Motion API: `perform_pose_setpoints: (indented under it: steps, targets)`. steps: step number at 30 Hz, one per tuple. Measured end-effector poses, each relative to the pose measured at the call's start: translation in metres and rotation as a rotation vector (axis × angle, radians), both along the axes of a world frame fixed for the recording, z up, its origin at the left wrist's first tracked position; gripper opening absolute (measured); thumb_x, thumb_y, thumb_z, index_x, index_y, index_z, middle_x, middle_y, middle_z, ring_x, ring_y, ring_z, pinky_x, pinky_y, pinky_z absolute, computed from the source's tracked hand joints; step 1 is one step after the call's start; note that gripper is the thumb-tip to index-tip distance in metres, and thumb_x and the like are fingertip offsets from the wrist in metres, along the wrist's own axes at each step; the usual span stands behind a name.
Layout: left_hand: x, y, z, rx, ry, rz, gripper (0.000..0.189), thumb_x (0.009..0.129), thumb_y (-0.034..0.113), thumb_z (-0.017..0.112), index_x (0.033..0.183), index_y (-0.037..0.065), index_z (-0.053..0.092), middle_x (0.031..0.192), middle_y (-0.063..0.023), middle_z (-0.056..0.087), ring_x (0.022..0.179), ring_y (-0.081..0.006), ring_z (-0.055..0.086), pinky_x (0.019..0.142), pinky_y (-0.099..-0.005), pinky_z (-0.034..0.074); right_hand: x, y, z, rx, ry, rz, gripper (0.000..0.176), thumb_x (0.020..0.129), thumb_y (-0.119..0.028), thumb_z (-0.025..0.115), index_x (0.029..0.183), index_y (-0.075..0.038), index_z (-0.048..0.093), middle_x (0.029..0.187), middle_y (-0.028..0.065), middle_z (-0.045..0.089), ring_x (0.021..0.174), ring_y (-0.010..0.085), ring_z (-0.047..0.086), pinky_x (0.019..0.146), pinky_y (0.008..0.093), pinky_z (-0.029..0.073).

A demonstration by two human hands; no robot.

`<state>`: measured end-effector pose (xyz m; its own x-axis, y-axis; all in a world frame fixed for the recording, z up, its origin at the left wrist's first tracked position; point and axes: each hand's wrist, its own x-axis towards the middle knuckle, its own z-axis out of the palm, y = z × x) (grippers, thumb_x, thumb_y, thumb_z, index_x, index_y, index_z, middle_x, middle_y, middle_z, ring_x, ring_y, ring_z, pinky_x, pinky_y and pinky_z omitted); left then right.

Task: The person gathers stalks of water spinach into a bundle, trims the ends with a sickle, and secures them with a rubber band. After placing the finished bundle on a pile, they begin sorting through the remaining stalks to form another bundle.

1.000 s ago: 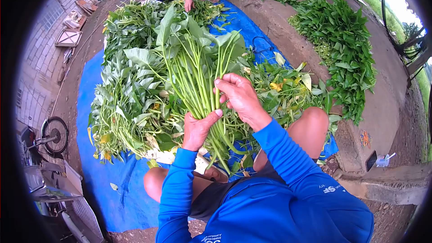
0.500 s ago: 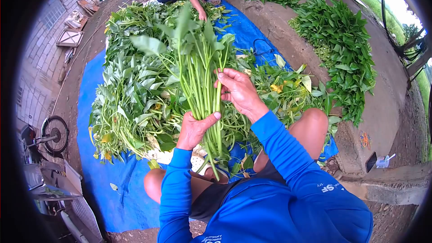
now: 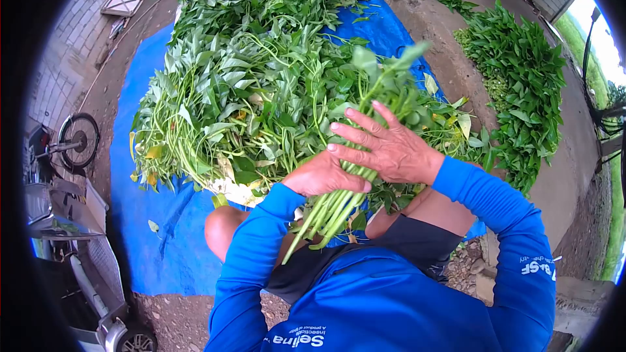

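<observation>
A bundle of leafy green stems (image 3: 334,212) slants over my lap, its bare stem ends pointing down and left, its leaves up and right and slightly blurred. My left hand (image 3: 326,175) is wrapped round the middle of the stems. Across the upper part of the same bundle lies my right hand (image 3: 394,150), its fingers spread and its palm against the stems. Just beyond both hands is a large heap of leafy stems (image 3: 228,85) on a blue tarp (image 3: 176,254).
A long row of green leafy bunches (image 3: 515,85) runs along the right, on concrete. At the left stand a wheel (image 3: 79,141) and a metal vehicle part (image 3: 91,254). A white crate (image 3: 122,4) lies by the block wall. Part of another person shows at the top edge.
The bundle has tilted to the right and come lower. My right hand has gone from pinching a stem to lying spread over the bundle. The view has shifted, and the other person is mostly out of sight.
</observation>
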<state>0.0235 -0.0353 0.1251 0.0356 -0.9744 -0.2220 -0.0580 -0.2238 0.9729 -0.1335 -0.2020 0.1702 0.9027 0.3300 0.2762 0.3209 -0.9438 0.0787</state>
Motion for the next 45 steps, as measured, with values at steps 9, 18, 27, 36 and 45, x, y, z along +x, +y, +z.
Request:
perform_pose_setpoints:
  steps: [9,18,27,36,45]
  targets:
    - [0.053,0.013,0.007,-0.065,0.273,-0.04,0.066,0.088,0.032,0.09,0.142,0.004,0.065,0.118,-0.0112,0.076,0.104,-0.0153,0.07,0.087,-0.0323,0.058,0.016,-0.017,-0.004,-0.011,0.037,-0.066,0.011,0.09,-0.013,0.063,0.099,-0.01,0.057,0.089,0.0063,0.054,0.086,0.0251,0.062,0.073,0.0416,0.048]
    - [-0.022,0.003,0.023,-0.258,-0.689,0.493,0.097,0.083,0.044,0.089,0.145,-0.017,0.045,0.13,-0.0316,0.066,0.121,-0.0392,0.066,0.103,-0.0446,0.053,0.073,-0.027,0.03,-0.203,0.139,-0.059,0.013,0.087,-0.014,0.066,0.099,-0.01,0.064,0.08,0.0085,0.068,0.082,0.0318,0.073,0.074,0.0462,0.056]
    - [-0.012,0.017,-0.03,0.006,0.22,1.006,0.019,0.091,0.015,0.078,0.088,0.004,0.063,0.069,-0.0005,0.054,0.051,-0.0121,0.05,0.048,-0.0305,0.048,0.081,-0.004,0.036,0.367,-0.317,-0.058,0.04,0.091,-0.024,0.073,0.127,-0.007,0.068,0.121,0.0208,0.069,0.111,0.0392,0.068,0.1,0.0473,0.054]
    - [0.023,0.029,-0.047,-0.1,0.303,1.32,0.032,0.1,0.026,0.079,0.084,0.009,0.058,0.068,-0.0011,0.053,0.052,-0.0139,0.053,0.047,-0.0323,0.049,0.019,0.108,-0.165,1.518,0.081,-0.274,0.058,0.111,-0.049,0.053,0.125,0.004,0.071,0.117,0.026,0.072,0.113,0.038,0.071,0.096,0.0464,0.056]
    - [0.055,0.045,-0.105,0.087,0.421,1.267,0.035,0.098,0.033,0.082,0.086,0.012,0.056,0.063,0.0029,0.045,0.051,-0.0111,0.046,0.049,-0.0305,0.045,0.11,0.015,-0.325,0.782,0.411,-0.997,0.02,0.092,-0.021,0.068,0.102,-0.006,0.078,0.111,0.0223,0.075,0.109,0.0434,0.07,0.097,0.0513,0.055]
